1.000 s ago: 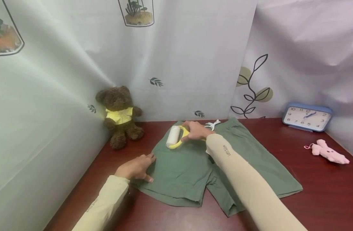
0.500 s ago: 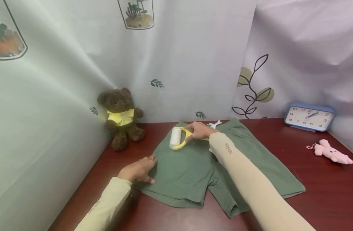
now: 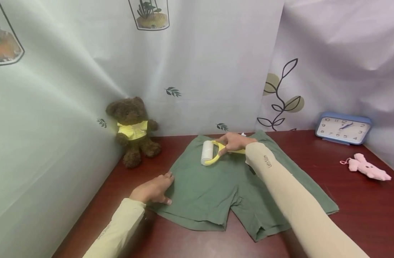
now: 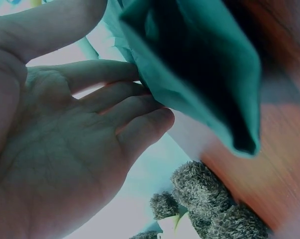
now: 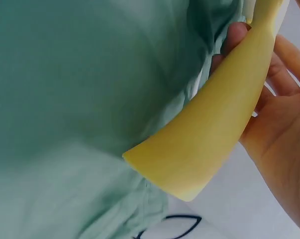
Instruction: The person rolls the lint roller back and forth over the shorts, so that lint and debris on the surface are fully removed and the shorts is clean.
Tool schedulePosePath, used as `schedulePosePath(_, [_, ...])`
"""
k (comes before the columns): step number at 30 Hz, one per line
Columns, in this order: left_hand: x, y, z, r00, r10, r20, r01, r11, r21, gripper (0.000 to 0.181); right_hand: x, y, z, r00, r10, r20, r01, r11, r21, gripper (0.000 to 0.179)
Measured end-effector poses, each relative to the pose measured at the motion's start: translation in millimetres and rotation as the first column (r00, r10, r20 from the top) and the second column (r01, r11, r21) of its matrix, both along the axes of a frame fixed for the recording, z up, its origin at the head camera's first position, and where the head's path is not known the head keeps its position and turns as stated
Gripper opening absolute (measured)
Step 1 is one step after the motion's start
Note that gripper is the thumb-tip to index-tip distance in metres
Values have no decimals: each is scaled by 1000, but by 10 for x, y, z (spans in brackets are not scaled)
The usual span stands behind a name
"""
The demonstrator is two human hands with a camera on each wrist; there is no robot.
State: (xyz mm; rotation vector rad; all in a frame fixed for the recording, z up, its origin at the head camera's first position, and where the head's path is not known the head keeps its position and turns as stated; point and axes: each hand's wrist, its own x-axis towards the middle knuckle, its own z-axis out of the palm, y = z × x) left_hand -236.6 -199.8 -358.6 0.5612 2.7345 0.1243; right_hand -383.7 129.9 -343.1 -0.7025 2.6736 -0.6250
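Note:
A pair of green shorts (image 3: 203, 193) lies spread on the dark red table, waistband toward the wall. My right hand (image 3: 233, 142) grips the yellow handle of a lint roller (image 3: 207, 152), whose white roll lies over the upper left part of the shorts. In the right wrist view the yellow handle (image 5: 204, 124) crosses in front of my fingers. My left hand (image 3: 153, 189) rests at the left edge of the shorts with fingers extended. The left wrist view shows those straight fingers (image 4: 135, 119) touching the fabric beside the gaping leg opening (image 4: 204, 74).
A brown teddy bear (image 3: 131, 114) in a yellow top sits at the back left against the wall. To the right stand a blue-framed clock (image 3: 343, 128) and a pink plush toy (image 3: 366, 167). Printed curtain-like sheets (image 3: 216, 64) close off the back and sides.
My right hand has moved to the right with the lint roller, which travels across the shorts toward their middle. My left hand has stayed at the left edge.

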Motion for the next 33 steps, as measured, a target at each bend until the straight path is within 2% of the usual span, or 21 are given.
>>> schedulePosePath(5, [-6, -18, -2, 1000, -7, -14, 7, 1000, -9, 85, -44, 134, 39, 1000, 12, -25, -10, 999, 54, 74])
schedulePosePath(12, [-1, 1, 2, 1000, 5, 0, -5, 1000, -19, 84, -65, 352, -7, 1000, 8, 1, -8, 1000, 20, 74])
schedulePosePath(17, [21, 1, 2, 999, 33, 14, -33, 999, -14, 85, -69, 456, -31, 1000, 19, -16, -19, 1000, 12, 76])
schedulePosePath(24, [26, 15, -28, 1000, 21, 14, -21, 1000, -5, 86, -13, 572, 5, 1000, -8, 17, 7, 1000, 18, 79])
schedulePosePath(33, [-12, 20, -16, 1000, 22, 9, -22, 999, -32, 88, 30, 848, 54, 1000, -19, -3, 19, 998, 67, 77])
